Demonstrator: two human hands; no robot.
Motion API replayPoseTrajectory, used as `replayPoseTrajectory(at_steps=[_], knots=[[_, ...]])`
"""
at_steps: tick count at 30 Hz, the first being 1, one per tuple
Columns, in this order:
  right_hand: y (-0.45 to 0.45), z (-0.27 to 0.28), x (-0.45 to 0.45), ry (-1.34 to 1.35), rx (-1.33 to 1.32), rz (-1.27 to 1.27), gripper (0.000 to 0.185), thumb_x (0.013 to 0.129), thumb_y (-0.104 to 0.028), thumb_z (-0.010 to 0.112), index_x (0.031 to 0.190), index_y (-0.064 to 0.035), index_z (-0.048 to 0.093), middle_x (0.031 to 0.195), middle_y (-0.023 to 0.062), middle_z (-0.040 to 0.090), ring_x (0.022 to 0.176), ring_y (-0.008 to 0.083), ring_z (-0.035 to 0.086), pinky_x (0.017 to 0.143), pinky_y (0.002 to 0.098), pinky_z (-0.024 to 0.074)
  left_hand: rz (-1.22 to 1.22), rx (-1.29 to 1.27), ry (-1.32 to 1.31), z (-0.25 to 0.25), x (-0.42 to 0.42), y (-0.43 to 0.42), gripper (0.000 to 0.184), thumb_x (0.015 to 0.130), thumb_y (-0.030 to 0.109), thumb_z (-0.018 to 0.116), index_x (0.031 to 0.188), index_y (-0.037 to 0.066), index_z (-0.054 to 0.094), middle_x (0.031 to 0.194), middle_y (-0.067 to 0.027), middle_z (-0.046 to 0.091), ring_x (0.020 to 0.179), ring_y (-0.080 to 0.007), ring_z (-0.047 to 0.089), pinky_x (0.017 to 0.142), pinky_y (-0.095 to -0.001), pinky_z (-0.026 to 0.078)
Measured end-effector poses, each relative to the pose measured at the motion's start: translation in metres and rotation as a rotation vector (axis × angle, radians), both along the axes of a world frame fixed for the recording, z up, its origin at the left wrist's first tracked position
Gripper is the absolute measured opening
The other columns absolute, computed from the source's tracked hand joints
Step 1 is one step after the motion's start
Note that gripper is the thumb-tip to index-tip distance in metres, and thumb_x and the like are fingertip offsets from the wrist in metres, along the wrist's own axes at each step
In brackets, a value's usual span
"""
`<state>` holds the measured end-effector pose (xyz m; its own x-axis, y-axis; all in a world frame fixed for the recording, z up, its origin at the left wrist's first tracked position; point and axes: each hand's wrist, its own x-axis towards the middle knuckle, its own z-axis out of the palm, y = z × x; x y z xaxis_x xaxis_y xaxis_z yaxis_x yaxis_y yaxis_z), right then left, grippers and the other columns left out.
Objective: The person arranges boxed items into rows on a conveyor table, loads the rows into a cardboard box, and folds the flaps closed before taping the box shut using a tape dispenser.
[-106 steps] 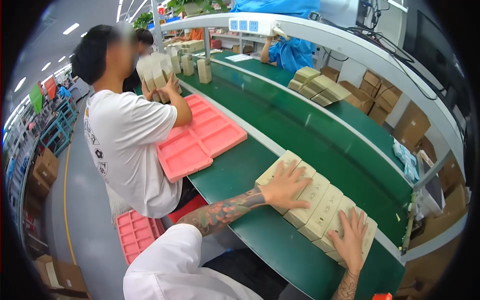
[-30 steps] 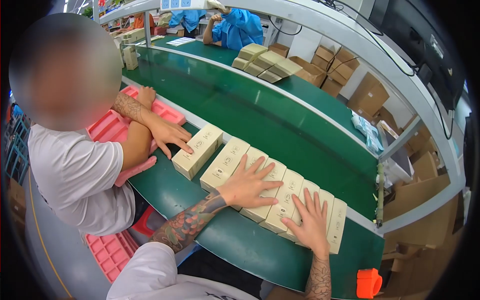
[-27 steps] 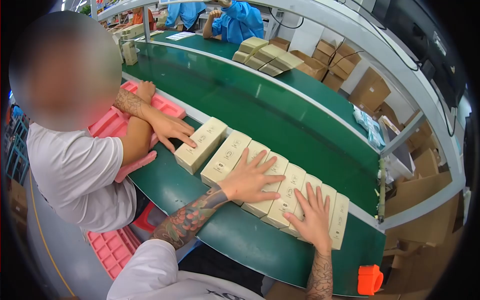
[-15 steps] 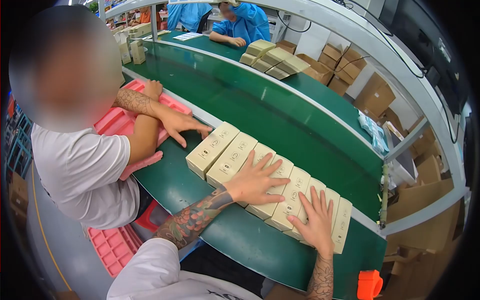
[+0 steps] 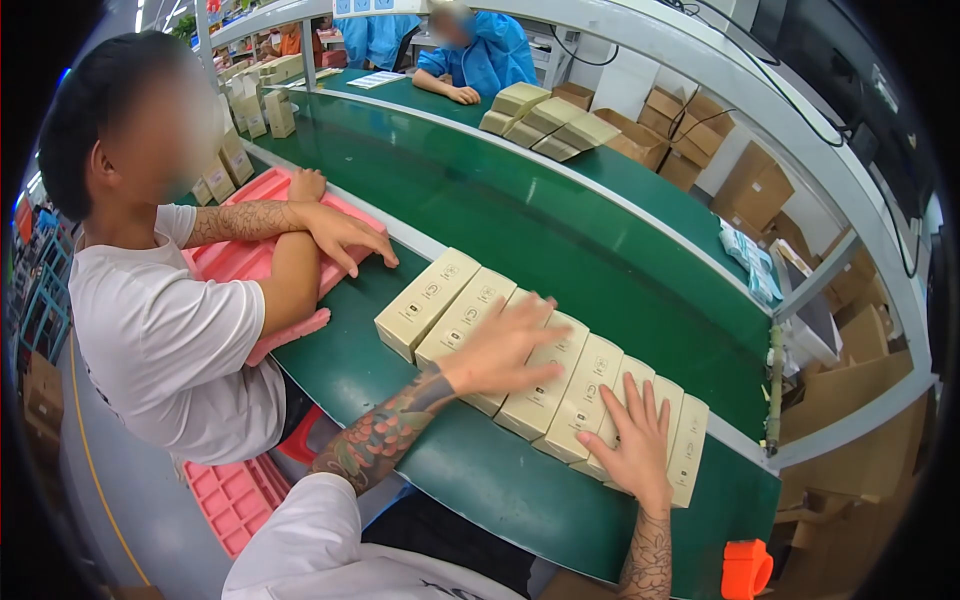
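Note:
A row of several cream-coloured cartons with small printed icons lies side by side along the green work surface. My left hand, slightly blurred, is over the middle cartons with its fingers spread; whether it touches them I cannot tell. Near the right end of the row, my right hand lies flat on the cartons, fingers apart. Neither hand grips anything. The end carton sits just right of my right hand.
A co-worker sits at the left, arms crossed over pink trays. Beyond the green conveyor belt, stacked cartons stand near a person in blue. An orange tape dispenser-like object is at lower right.
My left hand has lifted slightly and shifted a little left over the cartons. My right hand stays in place. The co-worker's head has moved back and their hand has drawn away from the cartons.

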<state>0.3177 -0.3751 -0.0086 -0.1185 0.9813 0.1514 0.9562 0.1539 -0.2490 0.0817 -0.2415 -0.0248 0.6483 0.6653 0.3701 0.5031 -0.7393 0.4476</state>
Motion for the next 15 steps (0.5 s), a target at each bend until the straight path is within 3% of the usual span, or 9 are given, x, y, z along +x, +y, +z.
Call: replayPoseTrajectory(at_steps=[3,5,8,9,15], knots=[[-0.002,-0.001,0.000,0.010,-0.004,-0.006,0.070,0.082,-0.056,0.064,0.135,-0.0128,0.054,0.151,0.0194,0.032,0.142,0.0420,0.020,0.113,0.0591,0.0055,0.305,0.113,-0.033,0.017,-0.032,0.019,0.059,0.087,0.050,0.059,0.131,0.011,0.056,0.145,-0.0245,0.038,0.135,-0.0459,0.031,0.108,-0.0604,0.022],[-0.002,0.000,0.000,0.009,-0.003,-0.006,0.070,0.081,-0.056,0.064,0.135,-0.0128,0.054,0.151,0.0194,0.031,0.142,0.0419,0.020,0.113,0.0590,0.0055,0.601,0.177,0.164,0.015,-0.051,0.025,0.058,0.087,0.048,0.058,0.131,0.009,0.055,0.143,-0.0243,0.039,0.132,-0.0451,0.035,0.106,-0.0584,0.027],[-0.002,0.000,-0.001,0.005,-0.001,-0.008,0.070,0.081,-0.055,0.065,0.135,-0.0127,0.053,0.151,0.0190,0.031,0.142,0.0417,0.020,0.113,0.0590,0.0056,0.640,-0.197,0.329,0.024,-0.069,0.024,0.063,0.088,0.050,0.056,0.133,0.007,0.051,0.144,-0.0252,0.037,0.130,-0.0457,0.038,0.105,-0.0556,0.030],[-0.002,0.000,0.000,0.008,0.003,-0.007,0.070,0.081,-0.055,0.065,0.136,-0.0127,0.053,0.151,0.0188,0.031,0.141,0.0416,0.021,0.113,0.0590,0.0057,0.585,-0.191,0.236,0.007,-0.075,0.027,0.067,0.089,0.052,0.054,0.138,0.006,0.045,0.145,-0.0260,0.034,0.127,-0.0457,0.039,0.103,-0.0544,0.033],[-0.001,0.003,0.000,0.011,-0.011,-0.005,0.070,0.081,-0.054,0.065,0.135,-0.0120,0.053,0.152,0.0185,0.031,0.141,0.0418,0.022,0.113,0.0597,0.0061,0.590,-0.168,0.312,0.001,-0.065,0.023,0.073,0.089,0.050,0.051,0.142,0.002,0.036,0.146,-0.0328,0.029,0.122,-0.0496,0.040,0.099,-0.0578,0.034]])
